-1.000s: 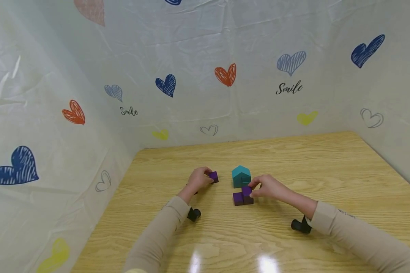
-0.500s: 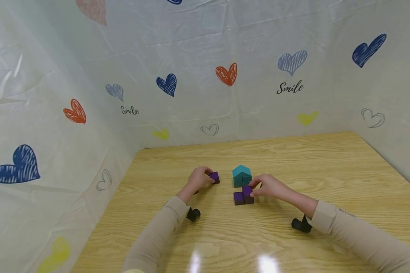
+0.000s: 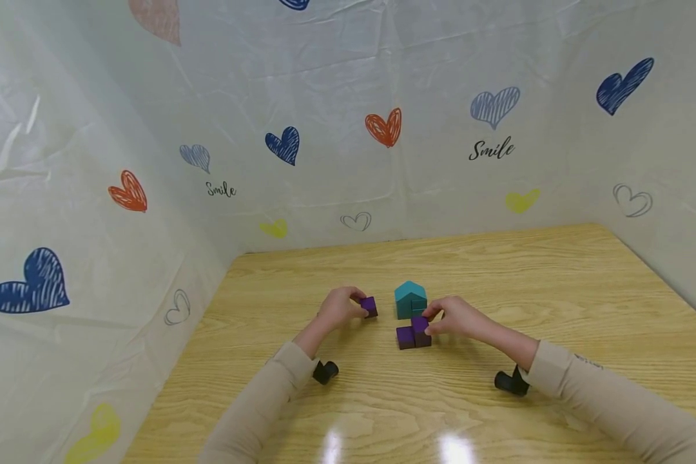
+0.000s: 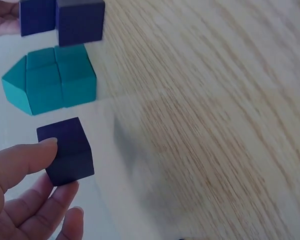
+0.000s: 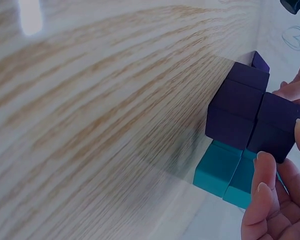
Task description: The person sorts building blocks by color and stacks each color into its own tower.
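Observation:
My left hand point(image 3: 339, 307) pinches a purple cube point(image 4: 65, 150) between thumb and fingers. In the left wrist view this cube hangs above the wood, its shadow falling apart from it. To its right, my right hand point(image 3: 455, 319) grips the upper purple cube point(image 5: 276, 125) of a small purple cluster; thumb and fingertips touch its sides. A lower purple cube point(image 3: 405, 338) of the cluster sits to the left of the gripped one. Just behind stands a teal block build point(image 3: 409, 300) with a pointed, roof-like top, partly hidden by the purple cubes in the right wrist view.
Everything stands on a wood-grain table point(image 3: 499, 270). A pale sheet printed with hearts point(image 3: 336, 180) rises behind and at both sides. Black wrist-worn devices point(image 3: 510, 383) hang below the forearms, close to the tabletop.
My left hand has moved slightly right and nearer with its purple cube, towards the purple cluster. The right hand keeps its grip in the same place, and the teal build has not moved.

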Tool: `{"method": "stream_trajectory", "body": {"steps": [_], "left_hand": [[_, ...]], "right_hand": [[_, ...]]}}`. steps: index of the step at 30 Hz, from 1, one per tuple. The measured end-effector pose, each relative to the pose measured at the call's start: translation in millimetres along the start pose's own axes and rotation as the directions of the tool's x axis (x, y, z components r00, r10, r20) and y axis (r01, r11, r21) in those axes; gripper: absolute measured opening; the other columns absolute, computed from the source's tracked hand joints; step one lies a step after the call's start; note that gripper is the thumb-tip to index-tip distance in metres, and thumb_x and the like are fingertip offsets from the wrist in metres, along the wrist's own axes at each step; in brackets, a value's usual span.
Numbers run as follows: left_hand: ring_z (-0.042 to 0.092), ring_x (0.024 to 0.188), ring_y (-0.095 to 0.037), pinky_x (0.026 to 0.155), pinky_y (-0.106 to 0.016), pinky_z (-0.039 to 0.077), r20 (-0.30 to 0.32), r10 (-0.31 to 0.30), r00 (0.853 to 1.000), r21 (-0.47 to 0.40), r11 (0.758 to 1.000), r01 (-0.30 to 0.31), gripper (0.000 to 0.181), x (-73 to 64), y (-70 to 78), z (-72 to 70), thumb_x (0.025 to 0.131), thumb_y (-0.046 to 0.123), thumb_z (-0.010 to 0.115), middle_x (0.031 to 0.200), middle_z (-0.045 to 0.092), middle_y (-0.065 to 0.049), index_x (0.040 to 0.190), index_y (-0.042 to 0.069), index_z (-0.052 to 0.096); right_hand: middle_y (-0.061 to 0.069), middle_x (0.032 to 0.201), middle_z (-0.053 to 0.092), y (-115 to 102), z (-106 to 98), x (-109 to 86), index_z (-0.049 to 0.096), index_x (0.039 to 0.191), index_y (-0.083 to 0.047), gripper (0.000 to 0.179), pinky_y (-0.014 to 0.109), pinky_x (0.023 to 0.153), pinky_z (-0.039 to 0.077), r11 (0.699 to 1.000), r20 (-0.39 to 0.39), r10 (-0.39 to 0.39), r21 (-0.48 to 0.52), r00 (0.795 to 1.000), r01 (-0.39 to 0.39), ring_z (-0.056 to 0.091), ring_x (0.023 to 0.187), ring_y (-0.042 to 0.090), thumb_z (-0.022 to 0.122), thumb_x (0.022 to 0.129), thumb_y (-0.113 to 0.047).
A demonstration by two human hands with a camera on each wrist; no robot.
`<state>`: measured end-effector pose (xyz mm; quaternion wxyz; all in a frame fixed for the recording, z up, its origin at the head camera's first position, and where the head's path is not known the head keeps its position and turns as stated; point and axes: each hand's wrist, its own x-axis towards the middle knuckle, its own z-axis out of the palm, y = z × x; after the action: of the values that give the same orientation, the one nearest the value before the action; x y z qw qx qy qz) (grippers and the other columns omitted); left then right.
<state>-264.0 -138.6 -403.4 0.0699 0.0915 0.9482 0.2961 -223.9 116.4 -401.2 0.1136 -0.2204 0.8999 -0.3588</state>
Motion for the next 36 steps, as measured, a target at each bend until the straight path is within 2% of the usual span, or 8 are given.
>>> {"method": "stream_trajectory", "body": {"steps": [4,10,18,30,36], "left_hand": [[0.058,0.09,-0.02,0.081,-0.037,0.046,0.019,0.012,1.0,0.001,1.0,-0.012,0.032,-6.3,5.4,0.7,0.076,0.018,0.075,0.098,0.065,-0.006,0.105,0.008,0.066],[0.059,0.091,-0.021,0.078,-0.035,0.047,0.029,0.06,0.998,0.001,0.998,-0.06,0.032,-15.0,14.0,2.7,0.077,0.02,0.074,0.098,0.065,-0.006,0.106,0.008,0.066],[0.051,0.07,-0.012,0.062,-0.026,0.043,0.049,0.068,0.996,-0.008,0.998,-0.068,0.03,-25.0,22.8,7.9,0.078,0.021,0.074,0.099,0.064,-0.004,0.105,0.011,0.066],[0.051,0.066,-0.01,0.057,-0.024,0.042,0.06,0.092,0.994,-0.022,0.996,-0.091,0.031,-30.2,32.9,19.0,0.077,0.022,0.073,0.099,0.065,-0.003,0.106,0.013,0.067],[0.053,0.071,-0.01,0.062,-0.025,0.043,0.072,0.107,0.992,-0.031,0.994,-0.105,0.031,-30.9,36.7,27.3,0.077,0.022,0.074,0.098,0.065,-0.001,0.106,0.013,0.067]], "right_hand": [[0.012,0.097,0.065,0,0,0.6,0.065,0.1,0.003,0.029,0.033,0.07,0.049,1.0,0.0,0.001,-0.003,1.0,-0.001,0.059,0.085,0.024,0.073,0.077,-0.012],[0.012,0.098,0.065,0,0,0.6,0.065,0.1,0.003,0.029,0.032,0.069,0.049,1.0,0.002,0.004,0.002,1.0,-0.004,0.059,0.084,0.022,0.073,0.077,-0.012],[0.012,0.097,0.065,0,0,0.6,0.065,0.1,0.004,0.029,0.033,0.07,0.049,1.0,-0.001,-0.004,0.001,1.0,0.004,0.059,0.083,0.022,0.073,0.076,-0.012],[0.012,0.097,0.066,1,-1,0.7,0.065,0.101,0.004,0.03,0.035,0.071,0.049,1.0,-0.002,-0.012,-0.012,1.0,0.012,0.06,0.085,0.024,0.073,0.077,-0.012],[0.013,0.097,0.066,2,0,1.3,0.065,0.101,0.004,0.03,0.035,0.071,0.049,1.0,0.0,-0.014,-0.004,1.0,0.014,0.06,0.085,0.024,0.073,0.077,-0.012]]}}
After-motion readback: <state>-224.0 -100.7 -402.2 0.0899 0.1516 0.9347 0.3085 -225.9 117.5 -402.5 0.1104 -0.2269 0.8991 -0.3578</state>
